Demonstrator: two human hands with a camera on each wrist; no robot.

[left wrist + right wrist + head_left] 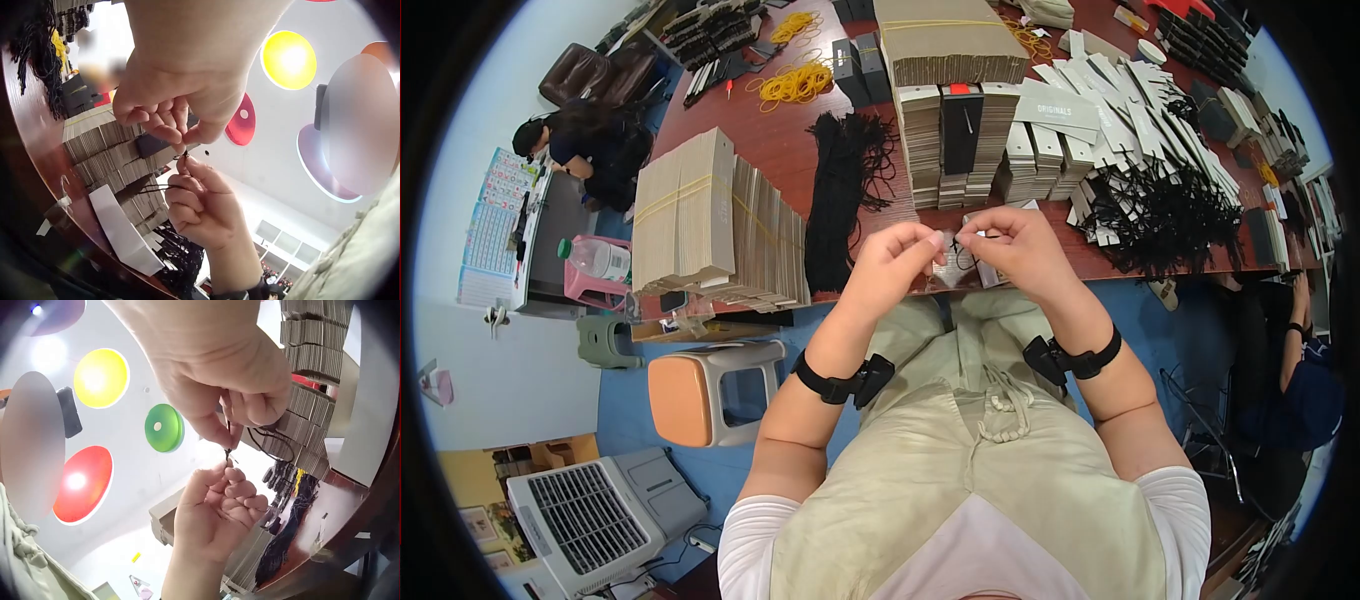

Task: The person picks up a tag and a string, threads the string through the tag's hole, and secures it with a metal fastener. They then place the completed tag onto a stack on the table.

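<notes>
Close together over the table's front edge, my two hands work on a thin black cord [275, 456]. My left hand [895, 262] pinches one end between thumb and forefinger. My right hand [1025, 250] pinches the cord a short way off, its other fingers curled in. A small knot [228, 452] shows between the fingertips in the right wrist view. From the right hand, two strands of the cord trail off in the left wrist view. Below the hands, a white folded card piece [122, 234] lies at the edge, beside a small clear plastic scrap [946, 272].
Tall stacks of grey card [685, 215] stand left, with more stacks [950, 45] ahead. A bundle of black cords [840, 190] lies between. White tags [1125, 115] with black cords [1165, 215] spread right. Yellow rubber bands [795, 85] lie farther back. A stool [680, 400] stands left.
</notes>
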